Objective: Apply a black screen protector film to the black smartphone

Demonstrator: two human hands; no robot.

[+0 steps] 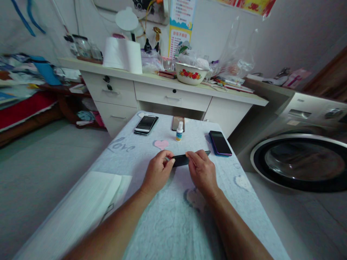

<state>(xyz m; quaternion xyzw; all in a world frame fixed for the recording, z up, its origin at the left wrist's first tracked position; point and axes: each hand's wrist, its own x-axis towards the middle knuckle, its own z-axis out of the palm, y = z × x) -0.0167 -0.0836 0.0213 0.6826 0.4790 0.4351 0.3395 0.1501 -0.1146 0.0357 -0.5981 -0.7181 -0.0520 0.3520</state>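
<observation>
Between my hands, a thin black phone [180, 160] is held tilted on its side just above the cloth-covered table. Its left end is pinched between the thumb and fingers of my left hand [159, 169]. My right hand [202, 169] is closed over the right part, with a dark corner poking out past the fingers. Whether those fingers also hold something small is hidden. Beyond the hands stands a small white spray bottle [179, 132] with a blue and yellow label. A brown-toned phone [175, 122] lies behind it.
Stacked phones [146, 124] lie at the far left, and more phones [220, 143] at the right. White paper sheets [92, 195] rest on the near left of the tablecloth [168, 216]. A white desk [173, 95] stands behind, a washing machine [298, 144] to the right.
</observation>
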